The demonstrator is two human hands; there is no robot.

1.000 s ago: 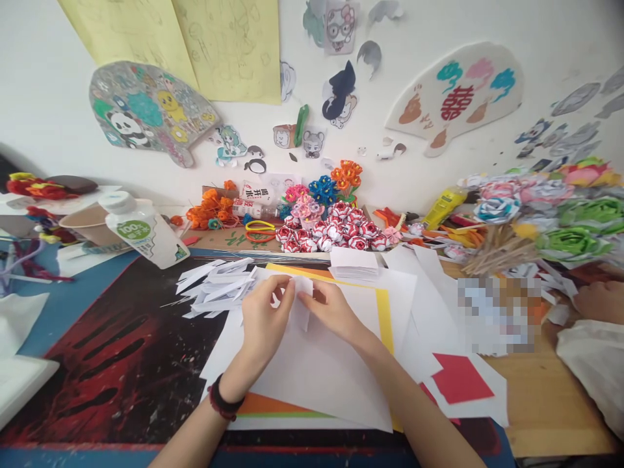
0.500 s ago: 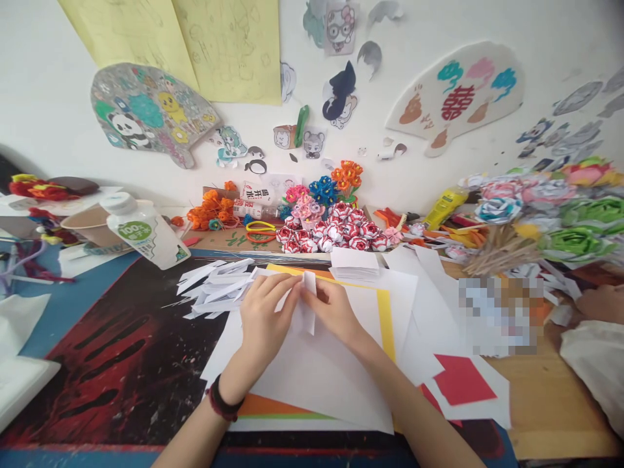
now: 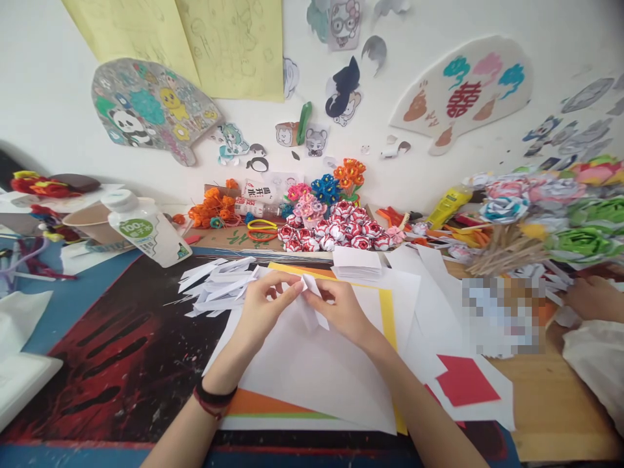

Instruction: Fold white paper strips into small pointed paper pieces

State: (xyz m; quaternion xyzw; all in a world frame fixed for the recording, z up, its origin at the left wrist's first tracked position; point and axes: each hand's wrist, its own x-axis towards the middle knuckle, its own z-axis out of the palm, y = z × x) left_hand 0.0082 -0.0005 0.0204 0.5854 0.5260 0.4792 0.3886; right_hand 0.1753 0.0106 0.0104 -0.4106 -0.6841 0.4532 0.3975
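Both hands pinch one narrow white paper strip [image 3: 318, 317] above a stack of paper sheets. My left hand [image 3: 266, 302] grips its upper end between thumb and fingertips. From the other side, my right hand [image 3: 341, 309] holds the same strip, thumb in front. The strip looks bent or folded near the top, and its lower part hangs down over a large white sheet [image 3: 316, 383]. Yellow, orange and green edges show beneath that sheet. Left of my hands lies a loose pile of white paper strips [image 3: 214, 286].
Folded white papers [image 3: 357, 262] lie behind the sheets. Red-and-white paper flowers [image 3: 341, 227] line the back. A white bottle [image 3: 146, 227] stands left, a red paper piece [image 3: 467, 380] lies right. Another person's hand [image 3: 595, 298] is at the right edge.
The strip has turned from hanging nearly straight to slanting, its lower end now further right. My left wrist has lowered slightly and moved left. The whole view has shifted a little.
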